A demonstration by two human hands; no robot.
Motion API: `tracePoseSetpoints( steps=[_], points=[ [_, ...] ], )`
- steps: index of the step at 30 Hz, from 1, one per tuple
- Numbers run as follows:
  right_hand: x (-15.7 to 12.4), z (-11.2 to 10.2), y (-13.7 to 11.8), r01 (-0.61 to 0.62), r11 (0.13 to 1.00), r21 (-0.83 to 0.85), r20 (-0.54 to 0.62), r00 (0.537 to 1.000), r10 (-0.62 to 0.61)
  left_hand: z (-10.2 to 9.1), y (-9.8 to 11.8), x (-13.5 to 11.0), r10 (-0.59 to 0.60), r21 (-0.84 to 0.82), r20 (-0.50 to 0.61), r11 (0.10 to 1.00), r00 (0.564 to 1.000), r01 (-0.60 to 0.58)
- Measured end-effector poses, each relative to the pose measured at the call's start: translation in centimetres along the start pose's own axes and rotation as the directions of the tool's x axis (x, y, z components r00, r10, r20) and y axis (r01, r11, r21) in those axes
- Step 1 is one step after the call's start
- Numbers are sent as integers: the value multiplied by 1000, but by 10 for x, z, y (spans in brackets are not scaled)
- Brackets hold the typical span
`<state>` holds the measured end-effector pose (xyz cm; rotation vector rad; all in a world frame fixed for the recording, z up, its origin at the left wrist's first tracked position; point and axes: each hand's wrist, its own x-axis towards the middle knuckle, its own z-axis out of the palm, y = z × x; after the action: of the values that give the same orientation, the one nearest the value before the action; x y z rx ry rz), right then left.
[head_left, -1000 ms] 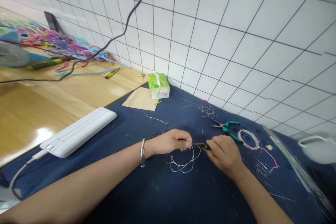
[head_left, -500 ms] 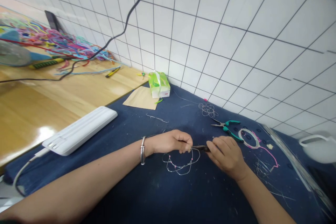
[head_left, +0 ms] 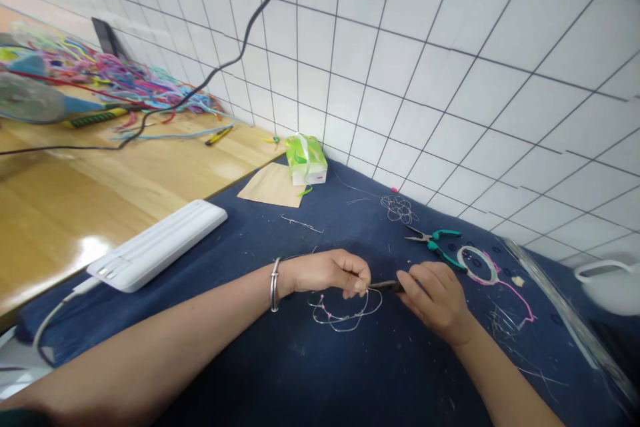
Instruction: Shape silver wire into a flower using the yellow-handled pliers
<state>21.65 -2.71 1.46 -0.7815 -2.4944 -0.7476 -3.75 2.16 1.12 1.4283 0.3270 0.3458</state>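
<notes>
My left hand [head_left: 334,273], a silver bangle on its wrist, is closed in a pinch on a looped silver wire piece [head_left: 344,310] strung with small pink beads, which lies on the dark blue cloth [head_left: 320,373]. My right hand [head_left: 436,297] is closed round a dark small tool [head_left: 385,286] whose tip meets the wire at my left fingertips. Both hands rest on the cloth, close together.
Green-handled pliers [head_left: 434,240], a wire flower shape [head_left: 398,208], a white ring with pink cord [head_left: 483,264] and loose wire scraps lie beyond the hands. A white power bank [head_left: 157,243], brown paper [head_left: 273,185] and a green tissue pack [head_left: 306,159] sit left. The tiled wall stands behind.
The wire piece has shifted slightly left and flattened under my hands. Both hands stay in nearly the same place, still pinching wire and tool. The view has drifted a little.
</notes>
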Motion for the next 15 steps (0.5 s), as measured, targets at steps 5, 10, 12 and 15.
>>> tracePoseSetpoints(
  steps=[5, 10, 12, 15],
  points=[
    [1, -1, -1, 16, 1000, 6, -17, 1000, -16, 1, 2, 0, 6, -29, 28, 1000, 1000, -5],
    [2, -3, 0, 38, 999, 4, 10, 999, -38, 1, 2, -1, -8, -29, 26, 1000, 1000, 8],
    [2, -4, 0, 51, 999, -8, 35, 998, -50, 1, 2, -1, -7, -18, 18, 1000, 1000, 7],
    [1, -4, 0, 50, 999, -17, 58, 997, -49, 2, 3, 0, 0, 4, 10, 1000, 1000, 0]
  ],
)
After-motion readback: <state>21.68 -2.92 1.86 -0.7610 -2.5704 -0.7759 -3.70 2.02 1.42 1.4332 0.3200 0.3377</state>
